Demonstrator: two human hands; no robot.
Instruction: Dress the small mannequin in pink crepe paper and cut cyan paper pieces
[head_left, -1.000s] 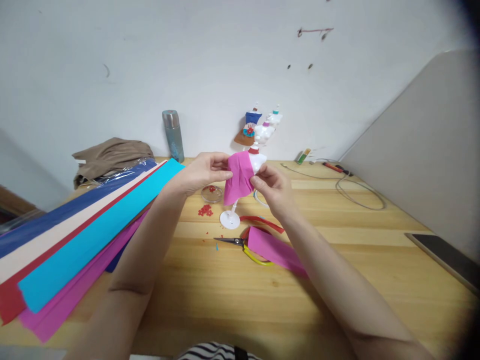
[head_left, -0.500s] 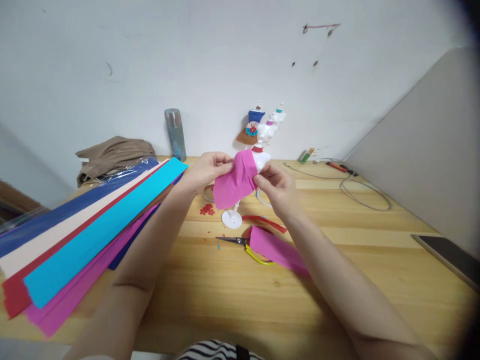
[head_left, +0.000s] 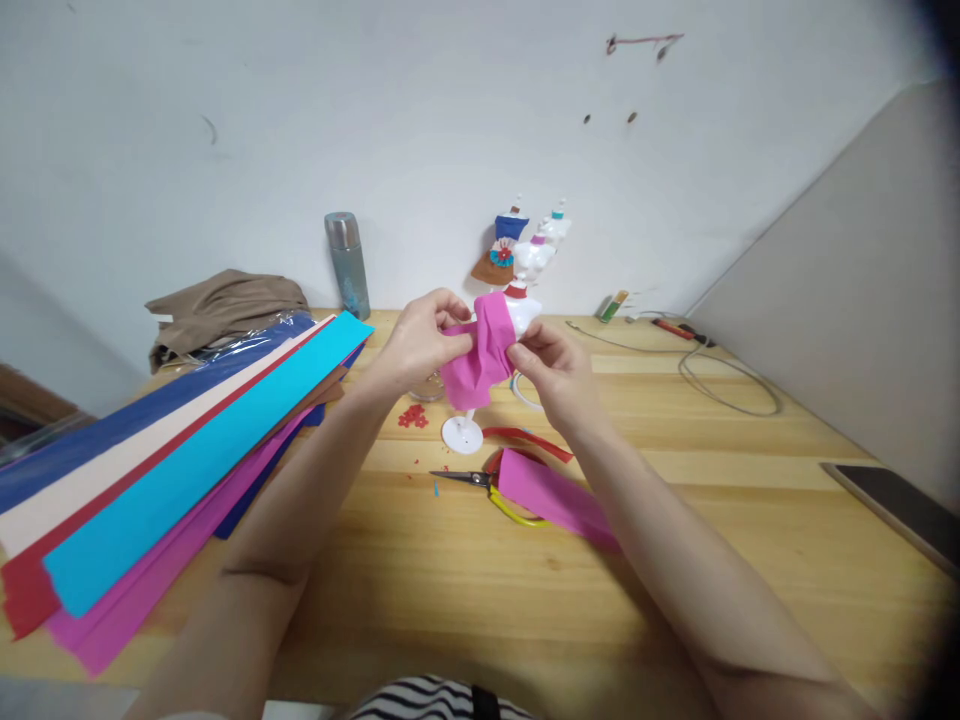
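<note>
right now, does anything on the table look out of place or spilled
Slightly: tiny red scraps and a blue sliver lie loose around the scissors, perhaps uncleared cuttings. A pink strip partly covers the scissors' handles, which looks untidy.

A craft corner, whether home or workshop I cannot tell from my remote feed: a wooden table [head_left: 420,600] against a marked pale wall [head_left: 450,110], coloured sheets [head_left: 202,445] at left, scissors [head_left: 475,479] below centre, a pink-draped miniature dress form [head_left: 523,311] mid-frame.
</note>
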